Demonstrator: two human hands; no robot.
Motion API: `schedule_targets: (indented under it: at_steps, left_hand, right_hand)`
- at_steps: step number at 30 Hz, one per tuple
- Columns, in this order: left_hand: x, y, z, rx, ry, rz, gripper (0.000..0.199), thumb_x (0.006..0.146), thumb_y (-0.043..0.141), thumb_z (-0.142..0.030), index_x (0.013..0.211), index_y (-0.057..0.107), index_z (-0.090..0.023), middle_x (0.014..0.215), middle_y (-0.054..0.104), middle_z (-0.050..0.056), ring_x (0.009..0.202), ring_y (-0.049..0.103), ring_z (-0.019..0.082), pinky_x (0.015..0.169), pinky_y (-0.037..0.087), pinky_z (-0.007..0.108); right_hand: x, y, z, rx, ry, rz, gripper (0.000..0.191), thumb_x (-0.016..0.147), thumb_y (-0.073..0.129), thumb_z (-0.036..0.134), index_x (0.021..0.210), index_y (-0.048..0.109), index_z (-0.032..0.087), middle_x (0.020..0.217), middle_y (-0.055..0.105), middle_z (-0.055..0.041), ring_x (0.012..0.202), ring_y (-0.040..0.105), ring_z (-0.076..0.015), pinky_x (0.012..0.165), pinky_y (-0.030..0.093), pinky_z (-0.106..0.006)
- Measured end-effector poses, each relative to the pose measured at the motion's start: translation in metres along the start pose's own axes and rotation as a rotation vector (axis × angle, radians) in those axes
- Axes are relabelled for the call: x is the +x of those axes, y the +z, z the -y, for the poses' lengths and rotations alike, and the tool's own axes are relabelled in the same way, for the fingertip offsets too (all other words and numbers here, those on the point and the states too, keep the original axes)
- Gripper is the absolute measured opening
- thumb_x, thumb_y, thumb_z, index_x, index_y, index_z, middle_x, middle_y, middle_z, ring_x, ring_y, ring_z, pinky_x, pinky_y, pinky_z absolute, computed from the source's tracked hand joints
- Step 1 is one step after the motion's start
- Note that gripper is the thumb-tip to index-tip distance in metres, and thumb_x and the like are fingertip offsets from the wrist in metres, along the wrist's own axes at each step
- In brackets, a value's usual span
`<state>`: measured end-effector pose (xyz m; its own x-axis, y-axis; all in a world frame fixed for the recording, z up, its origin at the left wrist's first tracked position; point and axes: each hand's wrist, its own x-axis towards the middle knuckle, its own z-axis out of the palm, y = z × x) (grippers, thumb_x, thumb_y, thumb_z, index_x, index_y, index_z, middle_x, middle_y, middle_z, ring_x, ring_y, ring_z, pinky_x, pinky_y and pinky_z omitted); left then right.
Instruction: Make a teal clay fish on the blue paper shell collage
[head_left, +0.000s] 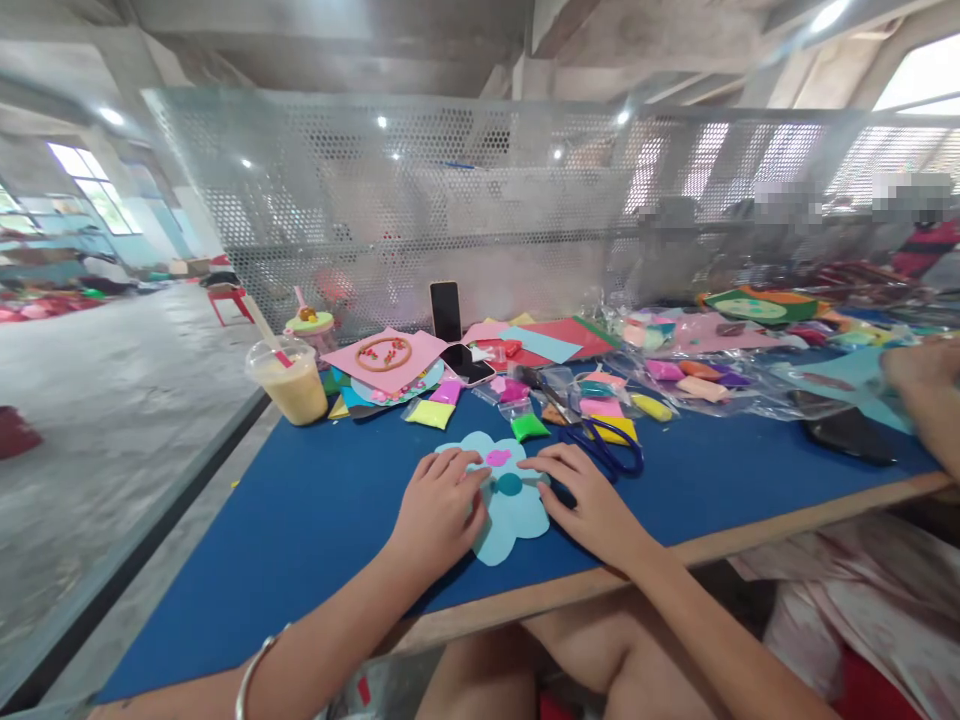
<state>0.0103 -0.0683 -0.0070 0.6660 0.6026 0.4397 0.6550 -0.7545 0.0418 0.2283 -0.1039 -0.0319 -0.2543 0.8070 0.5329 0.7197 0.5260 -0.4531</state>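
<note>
A light blue flower-shaped paper (499, 535) lies flat on the blue table near its front edge. On it are a pink patch (499, 458) and, just below, a teal oval (510, 485). My left hand (442, 505) rests over the paper's left side, fingers bent and apart, holding nothing that shows. From the right, my right hand (581, 495) reaches to the paper's right side with fingers spread, fingertips at its edge beside the teal oval.
Behind the paper lie bags of coloured clay (431, 413), blue-handled scissors (611, 450) and two phones (445, 311). A drink cup (289, 382) stands at the left. Another person's hand (926, 385) is at the far right, near a black pouch (847, 432).
</note>
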Motion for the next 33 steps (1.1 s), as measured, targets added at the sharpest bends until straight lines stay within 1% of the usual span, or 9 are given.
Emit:
schedule_targets:
  at_steps: [5, 9, 11, 14, 16, 19, 23, 28, 33]
  left_hand:
    - [0.001, -0.013, 0.004, -0.021, -0.108, -0.132, 0.027, 0.088, 0.045, -0.019, 0.107, 0.064, -0.022, 0.111, 0.064, 0.006, 0.105, 0.055, 0.025, 0.086, 0.043, 0.042]
    - [0.003, -0.028, 0.013, -0.023, -0.143, -0.174, 0.026, 0.088, 0.045, -0.021, 0.105, 0.064, -0.023, 0.111, 0.063, 0.006, 0.105, 0.055, 0.025, 0.086, 0.043, 0.042]
    - [0.006, -0.033, 0.021, -0.048, -0.173, -0.167, 0.025, 0.088, 0.044, -0.022, 0.102, 0.065, -0.024, 0.11, 0.062, 0.005, 0.104, 0.055, 0.024, 0.087, 0.043, 0.041]
    - [0.012, -0.033, 0.036, -0.083, -0.187, -0.082, 0.025, 0.088, 0.044, -0.023, 0.099, 0.066, -0.024, 0.109, 0.062, 0.005, 0.102, 0.057, 0.023, 0.087, 0.045, 0.04]
    - [0.018, -0.028, 0.048, -0.065, -0.161, -0.009, 0.025, 0.087, 0.044, -0.023, 0.098, 0.067, -0.023, 0.107, 0.063, 0.005, 0.102, 0.057, 0.023, 0.086, 0.045, 0.04]
    - [0.028, -0.018, 0.067, -0.031, -0.137, 0.039, 0.026, 0.086, 0.044, -0.019, 0.098, 0.067, -0.021, 0.105, 0.064, 0.006, 0.101, 0.058, 0.024, 0.086, 0.046, 0.041]
    - [0.036, -0.01, 0.086, -0.021, -0.135, 0.029, 0.027, 0.086, 0.042, -0.015, 0.097, 0.067, -0.019, 0.103, 0.065, 0.007, 0.098, 0.059, 0.022, 0.087, 0.047, 0.039]
    - [0.049, -0.004, 0.094, -0.013, -0.078, 0.049, 0.025, 0.085, 0.044, -0.016, 0.094, 0.067, -0.019, 0.101, 0.067, 0.006, 0.097, 0.06, 0.021, 0.087, 0.047, 0.038]
    - [0.083, 0.007, 0.096, 0.011, -0.036, 0.08, 0.024, 0.086, 0.046, -0.018, 0.093, 0.068, -0.02, 0.097, 0.067, 0.005, 0.092, 0.059, 0.021, 0.085, 0.047, 0.036]
  right_hand:
    - [0.01, -0.007, -0.005, 0.048, 0.04, -0.042, 0.029, 0.088, 0.046, 0.016, 0.112, 0.059, 0.025, 0.105, 0.059, -0.0066, 0.1, 0.056, -0.0198, 0.087, 0.047, -0.035]
    - [0.03, -0.022, -0.011, -0.014, 0.065, -0.092, 0.028, 0.086, 0.047, 0.017, 0.11, 0.06, 0.025, 0.108, 0.06, -0.0061, 0.101, 0.058, -0.0209, 0.088, 0.048, -0.035]
    - [0.045, -0.031, -0.017, -0.062, 0.077, -0.12, 0.03, 0.084, 0.047, 0.018, 0.111, 0.059, 0.025, 0.109, 0.061, -0.0067, 0.099, 0.06, -0.0218, 0.083, 0.05, -0.035]
    - [0.075, -0.041, -0.033, -0.163, 0.081, -0.065, 0.035, 0.083, 0.047, 0.018, 0.116, 0.057, 0.025, 0.117, 0.059, -0.0081, 0.097, 0.061, -0.0232, 0.076, 0.052, -0.035]
    - [0.097, -0.043, -0.051, -0.205, 0.085, -0.029, 0.04, 0.08, 0.046, 0.013, 0.117, 0.057, 0.024, 0.12, 0.058, -0.008, 0.105, 0.058, -0.0239, 0.085, 0.049, -0.037]
    - [0.123, -0.036, -0.082, -0.235, 0.089, -0.013, 0.052, 0.074, 0.048, 0.009, 0.126, 0.052, 0.019, 0.129, 0.054, -0.0127, 0.118, 0.049, -0.0294, 0.095, 0.042, -0.044]
    - [0.134, -0.017, -0.113, -0.256, 0.098, 0.055, 0.066, 0.068, 0.051, 0.004, 0.133, 0.046, 0.015, 0.134, 0.05, -0.0166, 0.12, 0.047, -0.0317, 0.093, 0.042, -0.044]
    - [0.127, -0.001, -0.123, -0.259, 0.096, 0.121, 0.063, 0.074, 0.05, 0.006, 0.136, 0.043, 0.014, 0.126, 0.055, -0.0168, 0.112, 0.053, -0.029, 0.089, 0.044, -0.041]
    - [0.124, 0.001, -0.124, -0.268, 0.102, 0.111, 0.056, 0.077, 0.051, 0.008, 0.132, 0.047, 0.017, 0.123, 0.054, -0.0151, 0.109, 0.053, -0.0267, 0.089, 0.044, -0.04]
